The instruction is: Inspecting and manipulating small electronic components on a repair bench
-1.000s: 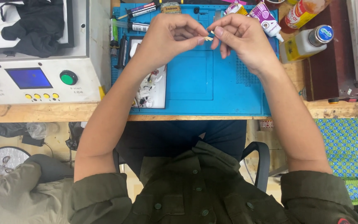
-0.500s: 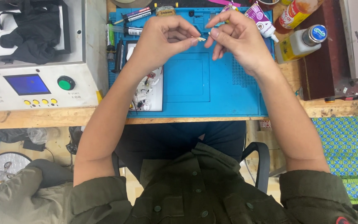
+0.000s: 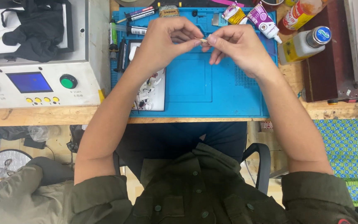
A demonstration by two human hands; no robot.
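A small thin yellowish piece (image 3: 202, 40) is pinched between the fingertips of both hands, held in the air above the far half of the blue mat (image 3: 195, 89); what the piece is cannot be told, too small. The left hand (image 3: 164, 41) is closed on its left end with thumb and forefinger, the right hand (image 3: 235, 46) is closed on its right end, remaining fingers curled under. The two hands are nearly touching at the fingertips.

Below the left wrist a white tray (image 3: 152, 91) with small parts is seen lying on the mat's left side. Pens and markers (image 3: 131, 31) are laid along the mat's far left corner. Two tubes, one yellow (image 3: 234, 13) and one purple (image 3: 262, 21), are set at the far edge, just beyond the right hand. A bottle with a blue cap (image 3: 305, 43) is lying on the wooden tabletop (image 3: 42, 115) to the right of the mat. A white machine (image 3: 36, 83) with a blue screen and a green button is placed at left, a black cloth (image 3: 36, 31) on top of it.
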